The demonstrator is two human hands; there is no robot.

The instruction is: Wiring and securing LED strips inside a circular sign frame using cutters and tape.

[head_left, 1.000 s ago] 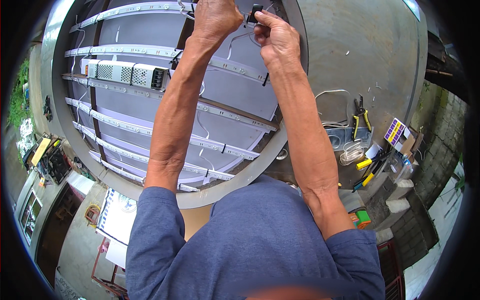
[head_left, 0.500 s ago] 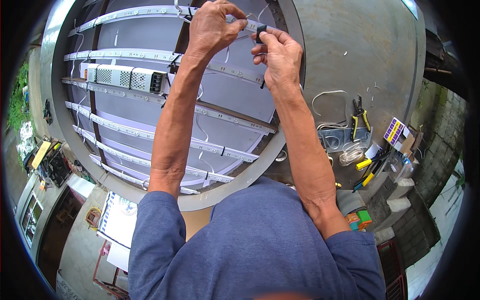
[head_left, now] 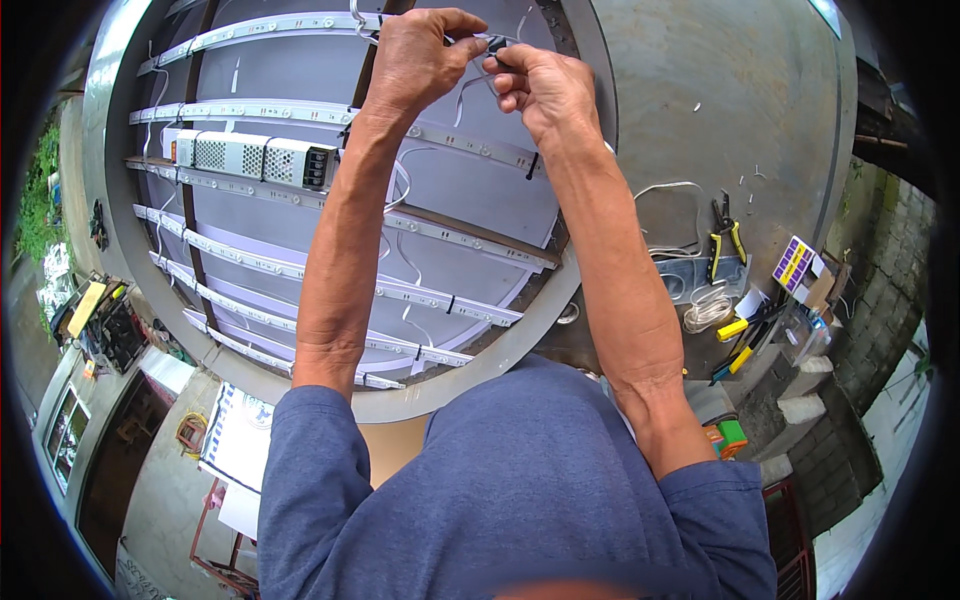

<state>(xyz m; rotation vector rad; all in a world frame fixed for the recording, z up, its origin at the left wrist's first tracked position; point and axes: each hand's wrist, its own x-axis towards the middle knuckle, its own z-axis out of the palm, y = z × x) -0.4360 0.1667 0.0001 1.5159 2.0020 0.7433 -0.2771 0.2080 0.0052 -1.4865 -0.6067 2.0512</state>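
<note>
At the top of the round frame, my left hand (head_left: 425, 55) pinches at a thin white wire (head_left: 462, 98), with the exact grip partly hidden by the fingers. Close beside it my right hand (head_left: 545, 88) holds a small flat black strip (head_left: 496, 46) that looks like tape, between thumb and fingers. Both sets of fingertips nearly meet over the upper LED strips (head_left: 270, 30). Below them, more white LED strips with cable ties run across the frame. A perforated metal power supply (head_left: 250, 158) is tied to the strips, left of my left forearm.
The round metal frame's rim (head_left: 585, 240) curves around the strips. On the grey surface at right lie yellow-and-black wire strippers (head_left: 725, 240), a coil of white wire (head_left: 708, 308), a purple-and-white box (head_left: 795, 262) and several tools. White sheets (head_left: 238, 435) lie at lower left.
My right hand has moved left and up slightly, bringing the black strip to my left fingertips. My left hand has stayed near its place.
</note>
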